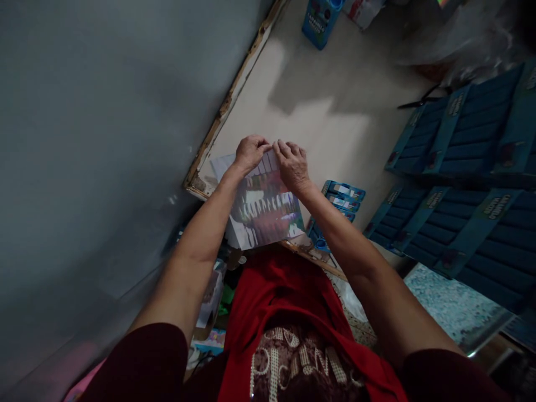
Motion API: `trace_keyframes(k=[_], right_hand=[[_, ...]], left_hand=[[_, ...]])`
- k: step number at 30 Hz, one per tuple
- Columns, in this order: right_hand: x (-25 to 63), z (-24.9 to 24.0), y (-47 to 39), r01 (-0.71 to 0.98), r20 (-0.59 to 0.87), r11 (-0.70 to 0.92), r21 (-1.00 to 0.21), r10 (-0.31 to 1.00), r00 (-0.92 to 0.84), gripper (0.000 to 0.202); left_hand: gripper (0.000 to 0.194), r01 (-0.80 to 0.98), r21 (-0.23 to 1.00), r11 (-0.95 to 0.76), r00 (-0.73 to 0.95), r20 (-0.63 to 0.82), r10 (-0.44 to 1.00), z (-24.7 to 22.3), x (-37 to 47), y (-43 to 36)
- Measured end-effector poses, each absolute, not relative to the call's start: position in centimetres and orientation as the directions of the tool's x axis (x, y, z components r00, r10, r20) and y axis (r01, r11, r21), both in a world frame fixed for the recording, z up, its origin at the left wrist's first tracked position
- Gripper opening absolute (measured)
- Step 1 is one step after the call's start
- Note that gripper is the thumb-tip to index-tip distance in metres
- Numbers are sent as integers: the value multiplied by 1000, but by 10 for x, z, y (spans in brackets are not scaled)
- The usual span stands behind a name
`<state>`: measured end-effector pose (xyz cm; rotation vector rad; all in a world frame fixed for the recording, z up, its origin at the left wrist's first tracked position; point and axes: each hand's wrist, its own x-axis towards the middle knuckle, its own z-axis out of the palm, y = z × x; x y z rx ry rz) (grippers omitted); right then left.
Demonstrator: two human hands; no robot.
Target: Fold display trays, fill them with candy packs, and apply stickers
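A glossy, see-through sheet with coloured print (268,206), perhaps a plastic bag, hangs from my two hands over the near edge of the table. My left hand (250,153) has its fingers pinched together on the sheet's top edge. Right beside it, my right hand (292,164) grips the same edge with bent fingers, thumb partly hidden. The fingertips of both hands nearly meet. Just right of my right wrist, several small blue boxes (345,195) lie on the white table (330,128), partly covered by my forearm.
On the right stand stacked rows of blue packs (469,128). Dark scissors (422,100) lie behind them. At the far end are a blue container (321,22) and clear plastic wrapping (469,44). A grey wall (104,123) runs along the left, beside the table's worn edge.
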<state>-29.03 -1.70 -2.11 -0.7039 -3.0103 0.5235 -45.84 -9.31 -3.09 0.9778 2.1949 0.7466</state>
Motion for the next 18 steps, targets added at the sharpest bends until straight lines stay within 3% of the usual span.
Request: trace_keyframes(k=[4,7,12,18], right_hand=[[-262,-1,-44,435,-103,837,-332,426,-899,42],[-246,14,-56,500,-115,792,-350,493,-862,34],[-262,12,-35,518,30,769,-375,569,-822,52],[-279,-7,-18,493,-70,793,-357,504,-861,51]], left_hand=[[13,458,658,598,-557,-312,770,-25,-463,-93],[13,496,651,575,-544,-284,789,-19,-463,-91],[15,585,638,501,-482,-224,847,0,-450,-89],[16,598,583,550,-528,-229,818,12,-436,-92]])
